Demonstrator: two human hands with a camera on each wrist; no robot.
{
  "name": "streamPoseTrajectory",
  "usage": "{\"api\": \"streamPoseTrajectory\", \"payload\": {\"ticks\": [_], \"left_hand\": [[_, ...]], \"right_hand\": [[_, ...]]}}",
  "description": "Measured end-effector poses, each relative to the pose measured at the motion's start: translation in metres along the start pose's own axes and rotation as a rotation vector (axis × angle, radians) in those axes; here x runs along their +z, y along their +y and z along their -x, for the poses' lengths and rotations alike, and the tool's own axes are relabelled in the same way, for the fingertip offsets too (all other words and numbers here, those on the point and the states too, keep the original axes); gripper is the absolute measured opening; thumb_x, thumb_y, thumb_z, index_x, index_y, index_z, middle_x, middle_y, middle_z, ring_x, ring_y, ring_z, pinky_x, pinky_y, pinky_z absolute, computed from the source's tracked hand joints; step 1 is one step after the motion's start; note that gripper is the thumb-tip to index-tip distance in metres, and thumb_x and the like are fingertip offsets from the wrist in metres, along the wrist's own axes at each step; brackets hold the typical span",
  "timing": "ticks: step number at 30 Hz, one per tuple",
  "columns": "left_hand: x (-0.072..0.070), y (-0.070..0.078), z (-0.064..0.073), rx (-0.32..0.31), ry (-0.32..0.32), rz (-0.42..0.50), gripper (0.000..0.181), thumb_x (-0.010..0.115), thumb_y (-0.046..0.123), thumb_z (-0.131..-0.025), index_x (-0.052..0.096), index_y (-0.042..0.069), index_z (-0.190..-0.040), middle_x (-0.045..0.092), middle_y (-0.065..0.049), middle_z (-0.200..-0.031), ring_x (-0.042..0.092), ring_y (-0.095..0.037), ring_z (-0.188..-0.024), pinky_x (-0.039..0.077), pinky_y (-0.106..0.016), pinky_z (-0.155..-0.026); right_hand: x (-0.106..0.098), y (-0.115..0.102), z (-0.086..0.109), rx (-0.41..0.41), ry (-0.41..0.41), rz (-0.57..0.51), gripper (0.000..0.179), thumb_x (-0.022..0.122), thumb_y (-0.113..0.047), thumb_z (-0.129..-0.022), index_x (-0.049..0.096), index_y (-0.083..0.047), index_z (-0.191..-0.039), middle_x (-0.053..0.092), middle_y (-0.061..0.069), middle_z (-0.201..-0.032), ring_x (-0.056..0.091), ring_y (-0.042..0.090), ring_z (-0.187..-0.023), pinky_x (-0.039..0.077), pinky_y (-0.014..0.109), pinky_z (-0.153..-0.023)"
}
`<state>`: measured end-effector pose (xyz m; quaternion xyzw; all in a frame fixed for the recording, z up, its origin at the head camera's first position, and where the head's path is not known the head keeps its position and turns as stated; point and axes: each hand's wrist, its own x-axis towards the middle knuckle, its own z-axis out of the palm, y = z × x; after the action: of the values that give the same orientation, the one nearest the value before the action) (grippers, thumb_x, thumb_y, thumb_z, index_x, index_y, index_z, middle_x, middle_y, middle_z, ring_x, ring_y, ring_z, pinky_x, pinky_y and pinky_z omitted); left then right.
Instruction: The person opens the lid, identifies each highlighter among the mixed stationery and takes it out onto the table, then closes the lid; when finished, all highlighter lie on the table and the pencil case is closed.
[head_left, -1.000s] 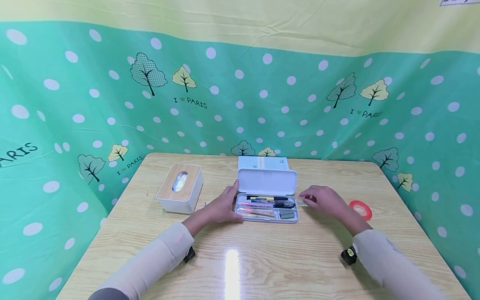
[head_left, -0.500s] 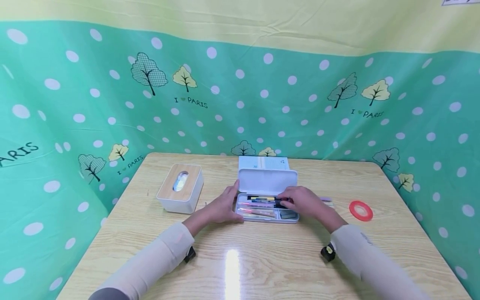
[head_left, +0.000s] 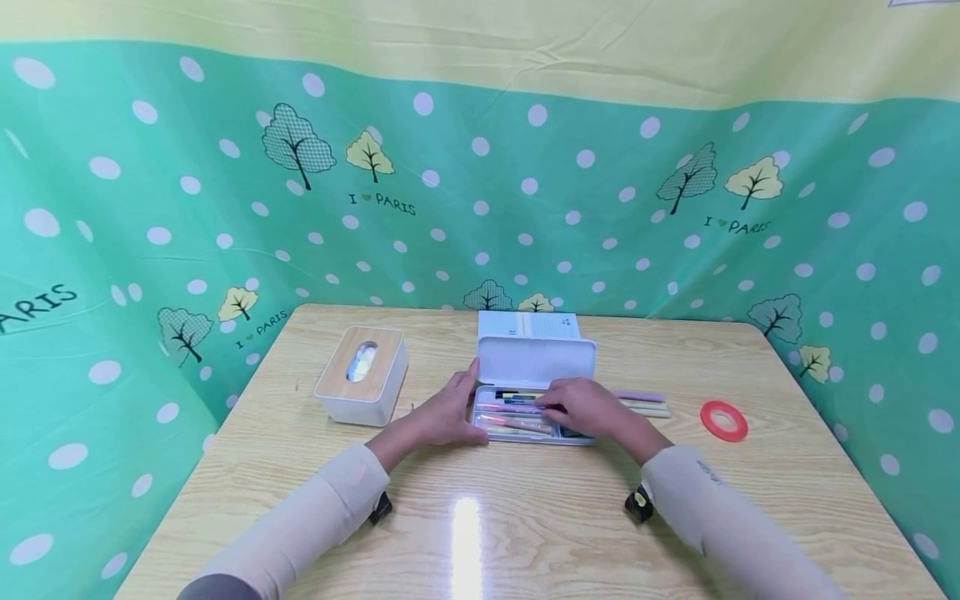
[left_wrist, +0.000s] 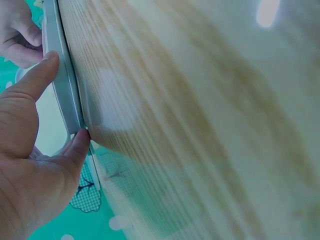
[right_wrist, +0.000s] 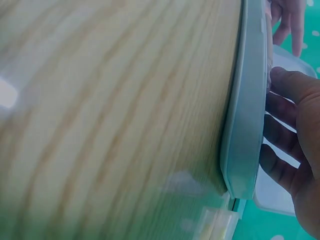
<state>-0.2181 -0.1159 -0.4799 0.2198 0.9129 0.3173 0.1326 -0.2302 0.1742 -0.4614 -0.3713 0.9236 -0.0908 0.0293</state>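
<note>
A white pencil case (head_left: pixel 537 360), lid raised, holds several pens and pencils (head_left: pixel 517 422) in its tray. My left hand (head_left: pixel 450 412) grips the case's left end, thumb at the front corner and a finger at the back. In the left wrist view its thumb (left_wrist: pixel 42 75) lies along the front wall (left_wrist: pixel 65 85). My right hand (head_left: pixel 581 407) reaches into the tray, fingertips bent down among the pens. In the right wrist view those fingers (right_wrist: pixel 280 135) sit behind the front wall (right_wrist: pixel 245 115); I cannot tell whether they hold a pen.
Right of the case lie a purple pencil (head_left: pixel 641 397) and pale ones (head_left: pixel 647 409), partly behind the right hand. Farther right is a red tape roll (head_left: pixel 723 421). A tissue box (head_left: pixel 363 375) with a wooden top stands left. A light-blue box (head_left: pixel 525 323) sits behind the lid.
My right hand has moved left from beside the case to over its tray, then slightly farther left. Pencils at the right came into sight. The left hand stays at the case's end.
</note>
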Motion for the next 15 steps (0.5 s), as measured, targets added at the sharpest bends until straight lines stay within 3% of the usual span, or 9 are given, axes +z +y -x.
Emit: {"api": "streamPoseTrajectory", "payload": {"ticks": [6,15], "left_hand": [[-0.0003,0.0001,-0.0003,0.001,-0.006,0.009,0.140,0.090,0.043,-0.074,-0.014,0.017,-0.163,0.023,-0.018,-0.167,0.035,-0.034,-0.150,0.030,-0.045,-0.125],[-0.0010,0.0025,0.0008,0.005,0.003,-0.004,0.138,0.090,0.043,-0.075,-0.012,0.016,-0.164,0.025,-0.020,-0.165,0.037,-0.035,-0.149,0.032,-0.046,-0.125]], "right_hand": [[0.0005,-0.0036,-0.0020,0.001,0.000,0.015,0.026,0.068,-0.032,-0.099,0.077,-0.020,-0.120,0.072,-0.008,-0.094,0.061,0.004,-0.080,0.057,0.027,-0.076],[0.0019,-0.0046,-0.0046,0.028,-0.010,0.010,0.023,0.069,-0.029,-0.098,0.078,-0.020,-0.117,0.073,-0.007,-0.098,0.066,0.008,-0.088,0.060,0.032,-0.084]]}}
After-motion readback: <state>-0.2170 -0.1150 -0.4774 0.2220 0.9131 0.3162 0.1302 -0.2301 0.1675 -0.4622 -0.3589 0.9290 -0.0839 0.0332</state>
